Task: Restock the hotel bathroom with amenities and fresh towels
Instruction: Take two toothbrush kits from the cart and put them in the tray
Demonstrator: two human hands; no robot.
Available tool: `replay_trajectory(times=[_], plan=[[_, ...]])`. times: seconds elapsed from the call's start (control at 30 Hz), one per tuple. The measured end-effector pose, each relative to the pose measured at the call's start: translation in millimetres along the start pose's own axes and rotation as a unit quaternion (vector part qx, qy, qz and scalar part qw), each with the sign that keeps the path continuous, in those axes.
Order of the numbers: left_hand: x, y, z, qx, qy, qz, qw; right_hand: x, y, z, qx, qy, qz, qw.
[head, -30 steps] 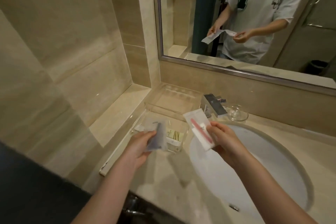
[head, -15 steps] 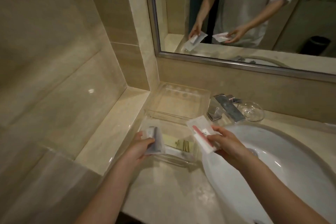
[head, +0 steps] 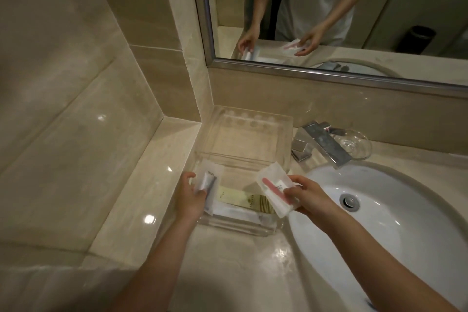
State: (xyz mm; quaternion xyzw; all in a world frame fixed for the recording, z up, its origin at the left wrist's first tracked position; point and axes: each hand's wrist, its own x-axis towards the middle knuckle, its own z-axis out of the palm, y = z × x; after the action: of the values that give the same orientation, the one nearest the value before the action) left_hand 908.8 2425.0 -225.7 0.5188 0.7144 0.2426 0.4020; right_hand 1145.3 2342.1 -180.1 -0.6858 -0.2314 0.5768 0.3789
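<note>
A clear acrylic amenity tray (head: 253, 228) stands on the counter left of the sink. My left hand (head: 188, 196) pinches a translucent sachet with a grey item inside (head: 209, 180), held low over the tray's left end. My right hand (head: 307, 196) grips a white packet with a pink toothbrush handle showing (head: 273, 189), over the tray's right edge. A yellow-green packet (head: 247, 201) and a white packet (head: 235, 213) lie flat in the tray's front section. The tray's rear section looks bare.
A white oval sink (head: 395, 218) with its drain lies to the right. A chrome faucet (head: 321, 143) and a glass dish (head: 354, 144) stand behind it. A mirror (head: 329, 7) hangs above. A raised marble ledge (head: 141, 185) runs along the left wall.
Both hands have moved forward and down toward the tray. The left hand's sachet has come down to the tray's left end, and the right hand's packet now hangs over the right edge.
</note>
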Motion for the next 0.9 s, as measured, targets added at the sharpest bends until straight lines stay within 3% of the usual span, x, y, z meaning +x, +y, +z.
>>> replay_trajectory(times=[0.13, 0.27, 0.43, 0.63, 0.9], plan=[[0.0, -3.9, 2.2, 0.096, -0.012, 0.067, 0.993, 5.6, 2.3, -1.2, 0.001, 0.012, 0.005, 1.000], [5.8, -13.5, 5.9, 0.089, -0.005, 0.083, 0.993, 9.7, 1.4, 0.9, 0.000, 0.017, 0.010, 1.000], [8.1, -27.9, 10.9, 0.105, -0.055, 0.114, 0.986, 13.8, 5.1, 0.1, -0.010, 0.064, -0.009, 0.998], [7.1, -50.5, 19.3, 0.293, -0.127, 0.180, 0.930, 20.3, 8.6, -8.9, 0.019, 0.129, -0.023, 0.991], [18.0, -48.9, 18.8, 0.387, -0.117, 0.258, 0.877, 22.4, 16.7, -8.3, -0.014, 0.143, -0.025, 0.989]])
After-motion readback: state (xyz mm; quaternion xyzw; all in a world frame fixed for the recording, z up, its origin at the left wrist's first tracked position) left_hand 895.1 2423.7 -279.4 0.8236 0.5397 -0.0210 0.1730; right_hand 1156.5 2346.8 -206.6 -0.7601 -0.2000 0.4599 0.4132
